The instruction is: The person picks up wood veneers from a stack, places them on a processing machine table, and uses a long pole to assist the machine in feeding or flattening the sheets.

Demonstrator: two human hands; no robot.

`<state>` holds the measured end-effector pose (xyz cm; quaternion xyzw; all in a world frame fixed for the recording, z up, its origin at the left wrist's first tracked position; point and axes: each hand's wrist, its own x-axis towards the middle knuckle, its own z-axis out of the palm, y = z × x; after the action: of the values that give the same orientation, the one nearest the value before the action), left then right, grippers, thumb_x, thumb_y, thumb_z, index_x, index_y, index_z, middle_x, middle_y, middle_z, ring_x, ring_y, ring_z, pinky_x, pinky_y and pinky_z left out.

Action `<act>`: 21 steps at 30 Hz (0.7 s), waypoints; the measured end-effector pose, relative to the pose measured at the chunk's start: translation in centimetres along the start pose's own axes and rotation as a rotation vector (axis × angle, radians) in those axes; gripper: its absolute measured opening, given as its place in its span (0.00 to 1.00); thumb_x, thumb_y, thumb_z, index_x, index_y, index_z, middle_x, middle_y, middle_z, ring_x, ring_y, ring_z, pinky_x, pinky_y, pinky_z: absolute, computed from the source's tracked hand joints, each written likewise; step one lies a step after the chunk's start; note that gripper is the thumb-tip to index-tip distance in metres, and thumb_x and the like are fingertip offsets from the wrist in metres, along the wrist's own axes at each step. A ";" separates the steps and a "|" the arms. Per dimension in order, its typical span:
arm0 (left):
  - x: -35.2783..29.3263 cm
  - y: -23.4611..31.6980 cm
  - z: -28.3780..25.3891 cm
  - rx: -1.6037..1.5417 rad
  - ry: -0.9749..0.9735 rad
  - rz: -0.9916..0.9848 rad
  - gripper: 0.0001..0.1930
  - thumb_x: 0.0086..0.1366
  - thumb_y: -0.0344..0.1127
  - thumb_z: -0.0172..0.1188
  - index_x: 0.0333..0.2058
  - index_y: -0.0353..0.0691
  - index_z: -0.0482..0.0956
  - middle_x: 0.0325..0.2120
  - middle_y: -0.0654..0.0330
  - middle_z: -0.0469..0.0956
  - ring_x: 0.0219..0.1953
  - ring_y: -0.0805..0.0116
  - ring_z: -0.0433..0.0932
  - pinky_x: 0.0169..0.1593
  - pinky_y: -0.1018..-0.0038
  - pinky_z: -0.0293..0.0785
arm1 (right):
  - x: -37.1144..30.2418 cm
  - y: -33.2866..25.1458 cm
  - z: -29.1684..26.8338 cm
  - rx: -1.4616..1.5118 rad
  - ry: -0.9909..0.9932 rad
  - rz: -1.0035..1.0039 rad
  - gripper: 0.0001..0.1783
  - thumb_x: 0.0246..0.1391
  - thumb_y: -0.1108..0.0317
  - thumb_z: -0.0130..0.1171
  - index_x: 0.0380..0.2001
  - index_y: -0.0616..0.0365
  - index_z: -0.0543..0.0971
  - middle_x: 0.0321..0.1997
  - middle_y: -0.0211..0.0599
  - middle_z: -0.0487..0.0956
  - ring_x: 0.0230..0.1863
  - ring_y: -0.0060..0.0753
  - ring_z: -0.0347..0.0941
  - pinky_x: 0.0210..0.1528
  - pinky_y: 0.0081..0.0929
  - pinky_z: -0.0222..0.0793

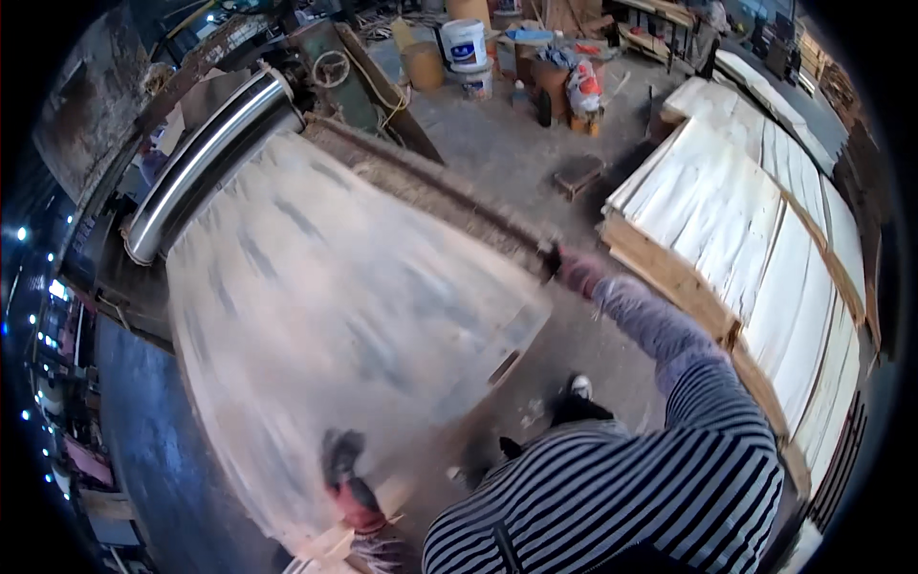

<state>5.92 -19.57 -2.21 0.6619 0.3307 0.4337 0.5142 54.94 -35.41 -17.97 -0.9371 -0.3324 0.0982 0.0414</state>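
A wide, pale wooden sheet with grey streaks (335,316), perhaps veneer, spreads over a machine bed below a shiny metal roller (206,167). My left hand (351,483), in a red glove with dark fingers, is over the near part of the sheet; its fingers look stretched out, though blurred. My right arm reaches forward to the right. My right hand (577,272), in a reddish glove, is by the outer end of the machine's side rail (430,196), near the sheet's right corner. Its dark fingertips blend into the rail, so their grip is unclear.
To my right stands a big stack of whitish wood sheets (712,206) with rough edges. A small low stool (579,175) is on the floor ahead. White buckets (466,46), a brown drum (422,65) and bags (584,88) stand farther off. A handwheel (331,69) sits beside the roller.
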 end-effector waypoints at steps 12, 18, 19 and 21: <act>-3.4 -2.5 34.5 -0.870 -0.591 -1.094 0.22 0.62 0.43 0.45 0.53 0.43 0.58 0.15 0.69 0.56 0.18 0.77 0.58 0.23 0.78 0.59 | 0.9 -4.7 -7.3 1.953 -1.326 -0.256 0.17 0.50 0.61 0.54 0.41 0.58 0.70 0.33 0.36 0.75 0.34 0.30 0.73 0.38 0.24 0.71; -3.2 1.5 30.7 -0.583 -0.168 -1.108 0.05 0.58 0.32 0.50 0.26 0.39 0.67 0.12 0.69 0.59 0.10 0.77 0.59 0.12 0.80 0.56 | 9.1 -8.9 -7.9 1.988 -1.615 -0.245 0.18 0.51 0.61 0.52 0.45 0.54 0.68 0.41 0.39 0.73 0.40 0.35 0.72 0.43 0.33 0.70; -2.9 2.9 32.1 -0.392 -0.067 -1.112 0.07 0.58 0.31 0.50 0.22 0.42 0.64 0.12 0.69 0.59 0.11 0.77 0.60 0.14 0.80 0.58 | 11.1 -10.2 -8.2 1.926 -1.624 -0.233 0.21 0.51 0.61 0.53 0.48 0.54 0.66 0.44 0.39 0.71 0.42 0.36 0.71 0.44 0.32 0.70; -5.2 0.2 33.0 -0.144 -0.038 -0.970 0.08 0.52 0.34 0.57 0.29 0.39 0.70 0.17 0.58 0.71 0.14 0.69 0.71 0.14 0.74 0.65 | 16.4 -13.3 -6.3 1.984 -1.516 -0.309 0.17 0.51 0.59 0.53 0.43 0.53 0.70 0.44 0.39 0.72 0.41 0.37 0.71 0.45 0.35 0.69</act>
<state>34.02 -37.20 -6.36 0.4020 0.5607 0.1540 0.7073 60.57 -14.85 -12.45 -0.1624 -0.1618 0.8120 0.5367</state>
